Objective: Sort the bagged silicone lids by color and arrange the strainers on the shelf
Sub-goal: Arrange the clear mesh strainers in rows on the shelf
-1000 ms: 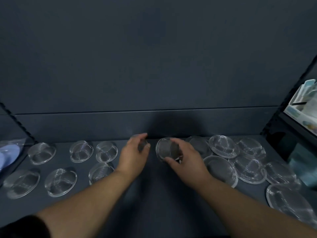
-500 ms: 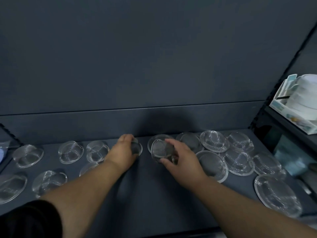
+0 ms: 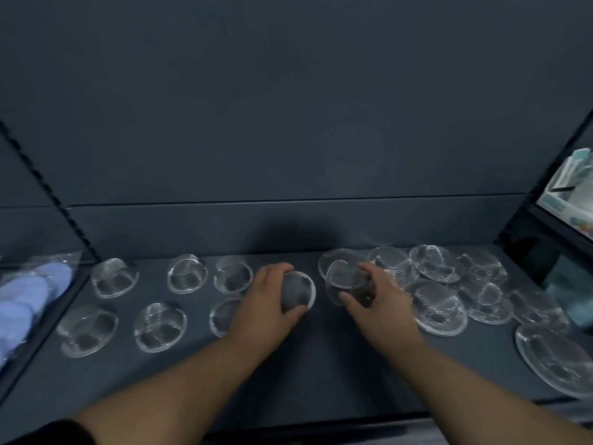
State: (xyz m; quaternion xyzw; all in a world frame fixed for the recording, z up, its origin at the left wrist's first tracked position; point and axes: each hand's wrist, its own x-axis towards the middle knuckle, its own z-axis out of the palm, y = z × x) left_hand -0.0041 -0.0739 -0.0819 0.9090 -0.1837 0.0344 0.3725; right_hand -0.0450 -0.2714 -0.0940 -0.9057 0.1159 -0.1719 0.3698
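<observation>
Mid strainer arranging. Gripping 1 mesh strainer point(image 3: 296, 292) in left hand point(image 3: 263, 306), pinching 1 tilted strainer point(image 3: 345, 281) in right hand point(image 3: 382, 303). Next: set both beside spaced rows point(image 3: 160, 327).

A single view was provided, taken from a wide-angle camera worn on the head. It was aimed forward and downward onto a dark shelf point(image 3: 321, 364) from close by. Both forearms were brought in from the bottom edge, and the left hand point(image 3: 266, 303) and right hand point(image 3: 378, 303) were framed near the centre. The upper half was filled by the back panel point(image 3: 288, 107).
</observation>
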